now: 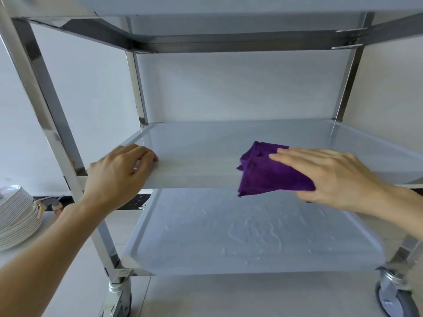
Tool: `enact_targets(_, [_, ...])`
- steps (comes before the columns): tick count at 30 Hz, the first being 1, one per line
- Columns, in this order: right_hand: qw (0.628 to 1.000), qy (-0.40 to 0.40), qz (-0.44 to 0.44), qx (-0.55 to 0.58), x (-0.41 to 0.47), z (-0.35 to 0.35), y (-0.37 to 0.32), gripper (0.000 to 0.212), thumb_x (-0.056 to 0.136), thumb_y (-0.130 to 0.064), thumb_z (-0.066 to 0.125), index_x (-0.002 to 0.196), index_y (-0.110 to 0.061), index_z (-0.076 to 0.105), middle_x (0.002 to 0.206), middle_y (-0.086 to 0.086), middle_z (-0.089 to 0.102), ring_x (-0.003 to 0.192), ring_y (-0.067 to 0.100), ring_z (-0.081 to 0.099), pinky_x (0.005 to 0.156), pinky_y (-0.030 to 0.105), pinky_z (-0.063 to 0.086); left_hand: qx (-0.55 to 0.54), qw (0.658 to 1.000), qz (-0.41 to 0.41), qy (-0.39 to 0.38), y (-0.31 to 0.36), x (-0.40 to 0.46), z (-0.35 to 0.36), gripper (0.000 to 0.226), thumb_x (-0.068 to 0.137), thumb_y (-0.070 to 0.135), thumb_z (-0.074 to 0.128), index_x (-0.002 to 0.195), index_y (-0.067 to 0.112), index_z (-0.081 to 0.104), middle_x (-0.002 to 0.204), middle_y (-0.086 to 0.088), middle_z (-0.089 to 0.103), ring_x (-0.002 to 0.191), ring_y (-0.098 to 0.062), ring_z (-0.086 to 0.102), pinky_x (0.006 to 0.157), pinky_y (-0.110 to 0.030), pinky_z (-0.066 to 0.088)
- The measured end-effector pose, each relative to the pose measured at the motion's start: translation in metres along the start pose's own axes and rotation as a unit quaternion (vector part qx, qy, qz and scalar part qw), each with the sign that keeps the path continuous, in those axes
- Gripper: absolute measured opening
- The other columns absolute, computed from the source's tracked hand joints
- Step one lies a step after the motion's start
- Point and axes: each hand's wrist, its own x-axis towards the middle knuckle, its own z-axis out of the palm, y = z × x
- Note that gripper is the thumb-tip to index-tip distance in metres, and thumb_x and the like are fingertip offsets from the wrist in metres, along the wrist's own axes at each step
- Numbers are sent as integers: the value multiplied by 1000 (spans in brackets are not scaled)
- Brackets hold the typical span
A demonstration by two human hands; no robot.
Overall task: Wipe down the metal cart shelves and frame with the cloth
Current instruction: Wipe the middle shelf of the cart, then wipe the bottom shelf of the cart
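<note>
A metal cart with shiny posts (57, 124) fills the view. Its middle shelf (206, 145) is pale and smooth; the bottom shelf (229, 236) shows wet streaks and droplets. A purple cloth (263, 175) lies over the middle shelf's front edge, right of centre. My right hand (332, 175) presses flat on the cloth with straight fingers, thumb under its lower edge. My left hand (121, 172) grips the front left rim of the middle shelf, fingers curled over the lip.
A stack of white plates (16, 218) stands at the left on a pale surface, close to the cart's front left post. Caster wheels (393, 298) sit under the bottom corners. The top shelf's underside (229, 40) hangs overhead. A white wall lies behind.
</note>
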Motion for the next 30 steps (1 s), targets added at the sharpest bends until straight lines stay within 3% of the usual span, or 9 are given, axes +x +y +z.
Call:
enact_targets(3, [999,37,28,-17,-17,4,20,92,58,-23,90,142,-27,53,140,-2,60,120,25,64,90,46,57,7,1000,12,-21,6,0,-2,26,100,32,43,92,34,68,105,17,66,92,-18,56,69,-33,36])
enact_targets(7, [996,81,14,-28,-19,12,21,84,55,-21,93,133,-19,63,131,2,66,113,27,68,87,45,55,6,992,114,-49,42,-2,-3,23,99,27,48,106,22,69,112,5,68,95,-25,62,73,-31,37])
enact_targets(13, [996,86,-10,-37,-20,14,24,82,61,-25,94,136,-16,60,134,6,64,115,28,67,87,43,56,-17,964,238,-117,134,-14,26,37,100,41,41,130,24,54,129,10,58,114,-17,55,99,-32,39])
enact_targets(19, [996,59,-37,-53,-47,5,45,77,76,-32,81,145,-16,50,142,5,57,125,25,59,98,44,52,-28,956,262,-131,190,-16,54,56,99,54,33,145,22,37,134,8,56,119,-17,54,103,-34,38])
enact_targets(23, [997,68,8,-43,-88,-1,74,86,66,-5,88,143,-15,52,143,6,56,129,25,57,103,46,50,15,954,272,-122,200,-18,60,56,99,56,29,140,21,47,132,5,60,117,-22,59,98,-44,45])
enact_targets(26, [992,123,35,-16,-123,-9,92,81,66,20,75,138,-12,58,141,4,57,131,22,55,101,47,51,33,949,296,-103,212,-18,65,50,96,50,40,132,19,57,128,3,63,114,-26,62,92,-47,49])
enact_targets(28, [988,140,66,18,-150,-13,97,83,65,25,65,137,-15,59,140,-3,59,130,15,56,99,40,53,24,945,313,-87,222,-18,71,47,95,48,44,128,19,59,126,4,63,113,-25,62,90,-47,50])
enact_targets(30, [984,108,122,77,-176,-16,95,89,66,23,62,137,-30,58,134,-14,62,118,6,62,87,28,57,15,942,327,-70,230,-20,78,46,94,47,45,126,18,59,125,4,63,111,-25,63,89,-47,51])
